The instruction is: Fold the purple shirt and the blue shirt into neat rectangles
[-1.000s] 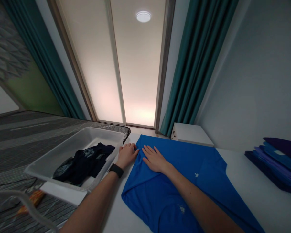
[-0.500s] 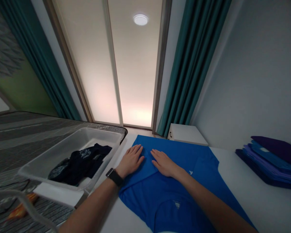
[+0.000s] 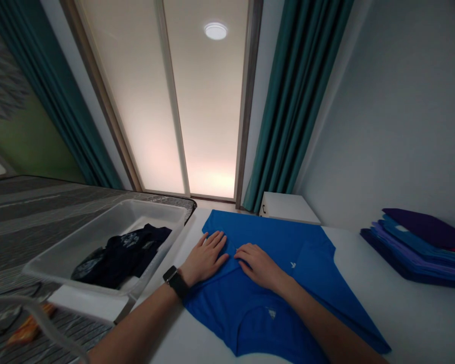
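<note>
Shirt laid across counter, lower center of frame, left grip and right grip side by side on it, bin with clothes inside to their left, lower left of frame. Folded stack sits on the counter at the right edge, well apart from the shirt. Behind the shirt: low cabinet just right of center, door panels upper center, between left curtain and right curtain.
</note>
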Action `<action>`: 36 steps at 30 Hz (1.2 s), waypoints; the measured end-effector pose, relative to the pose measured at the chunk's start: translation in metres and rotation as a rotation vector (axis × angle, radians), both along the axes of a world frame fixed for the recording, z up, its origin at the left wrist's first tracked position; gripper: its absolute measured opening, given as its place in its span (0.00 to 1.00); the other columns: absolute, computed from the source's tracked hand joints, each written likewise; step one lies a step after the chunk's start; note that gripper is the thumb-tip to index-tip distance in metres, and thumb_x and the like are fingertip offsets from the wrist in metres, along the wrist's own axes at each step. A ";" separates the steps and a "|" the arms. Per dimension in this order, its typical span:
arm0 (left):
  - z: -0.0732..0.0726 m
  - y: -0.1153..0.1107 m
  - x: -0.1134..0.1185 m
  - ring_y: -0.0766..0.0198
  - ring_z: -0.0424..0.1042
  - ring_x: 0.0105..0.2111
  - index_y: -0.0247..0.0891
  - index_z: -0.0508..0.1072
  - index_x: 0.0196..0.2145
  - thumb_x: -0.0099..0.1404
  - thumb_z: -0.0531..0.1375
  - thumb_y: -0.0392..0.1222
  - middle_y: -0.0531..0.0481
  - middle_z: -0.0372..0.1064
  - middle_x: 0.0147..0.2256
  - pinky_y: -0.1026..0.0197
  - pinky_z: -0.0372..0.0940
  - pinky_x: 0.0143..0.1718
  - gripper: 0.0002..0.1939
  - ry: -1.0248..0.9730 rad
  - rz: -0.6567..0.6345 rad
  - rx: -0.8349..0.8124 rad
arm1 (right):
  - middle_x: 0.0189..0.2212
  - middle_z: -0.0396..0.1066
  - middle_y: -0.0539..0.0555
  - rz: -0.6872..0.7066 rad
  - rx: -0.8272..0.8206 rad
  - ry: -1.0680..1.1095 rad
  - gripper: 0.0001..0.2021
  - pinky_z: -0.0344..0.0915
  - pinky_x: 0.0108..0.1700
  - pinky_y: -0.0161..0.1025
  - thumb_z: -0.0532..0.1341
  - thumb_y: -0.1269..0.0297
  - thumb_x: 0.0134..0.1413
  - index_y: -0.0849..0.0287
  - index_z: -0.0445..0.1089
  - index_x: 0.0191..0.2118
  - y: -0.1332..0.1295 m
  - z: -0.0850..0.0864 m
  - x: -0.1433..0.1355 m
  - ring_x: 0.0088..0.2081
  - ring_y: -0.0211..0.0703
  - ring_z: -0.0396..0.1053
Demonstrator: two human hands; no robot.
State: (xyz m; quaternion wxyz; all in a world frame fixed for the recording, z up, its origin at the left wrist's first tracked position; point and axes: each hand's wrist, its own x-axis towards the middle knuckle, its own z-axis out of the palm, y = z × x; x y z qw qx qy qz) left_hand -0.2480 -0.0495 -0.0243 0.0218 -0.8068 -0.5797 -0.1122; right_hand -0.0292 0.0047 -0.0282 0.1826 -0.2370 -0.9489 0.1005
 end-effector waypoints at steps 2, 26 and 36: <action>0.010 -0.013 0.003 0.54 0.56 0.62 0.43 0.61 0.61 0.71 0.50 0.50 0.44 0.59 0.62 0.48 0.46 0.63 0.23 -0.013 -0.041 0.014 | 0.45 0.70 0.56 0.020 0.014 -0.013 0.09 0.60 0.50 0.44 0.55 0.72 0.62 0.57 0.69 0.45 0.002 -0.001 0.003 0.47 0.46 0.65; 0.013 -0.117 -0.040 0.55 0.68 0.37 0.42 0.70 0.33 0.68 0.53 0.45 0.48 0.69 0.35 0.54 0.61 0.41 0.09 -0.151 0.100 -0.019 | 0.39 0.71 0.53 0.018 -0.114 -0.055 0.08 0.62 0.43 0.38 0.57 0.72 0.60 0.56 0.71 0.41 0.007 0.023 0.015 0.42 0.43 0.68; 0.013 -0.119 -0.040 0.55 0.67 0.36 0.41 0.68 0.31 0.67 0.52 0.42 0.47 0.68 0.34 0.53 0.61 0.41 0.09 -0.137 0.105 -0.031 | 0.40 0.71 0.53 0.063 0.083 -0.161 0.05 0.60 0.42 0.40 0.58 0.72 0.61 0.57 0.69 0.39 -0.004 0.013 0.005 0.41 0.44 0.66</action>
